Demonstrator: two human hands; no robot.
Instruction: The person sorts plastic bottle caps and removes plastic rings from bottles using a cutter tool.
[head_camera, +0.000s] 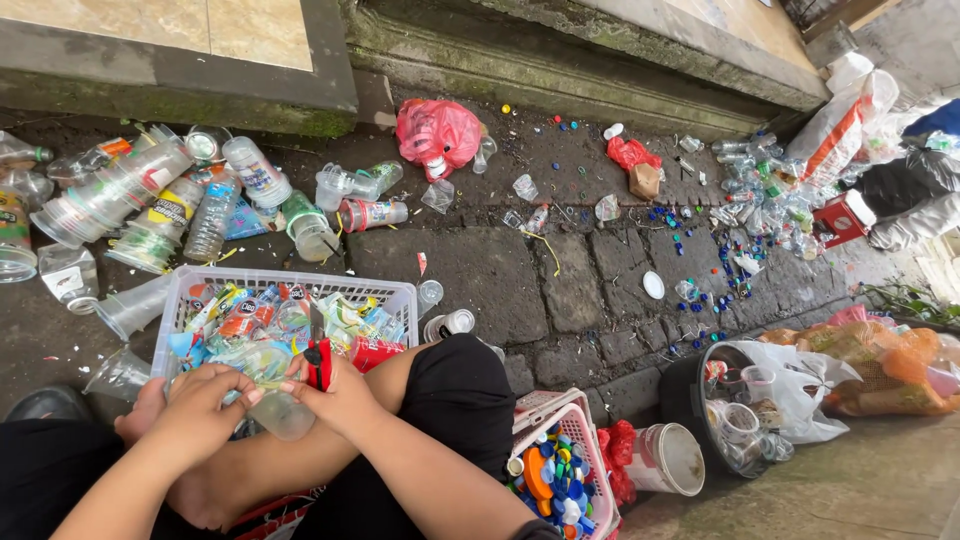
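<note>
Seated person's left hand and right hand together grip a clear plastic cup over a half-full white basket; many bottles lie unsorted on the paving.

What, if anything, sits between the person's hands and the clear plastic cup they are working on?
Nothing visible. The left hand and right hand both already touch the clear plastic cup, gripping it from either side. The right hand also holds a red-handled tool, just in front of the white basket.
</note>
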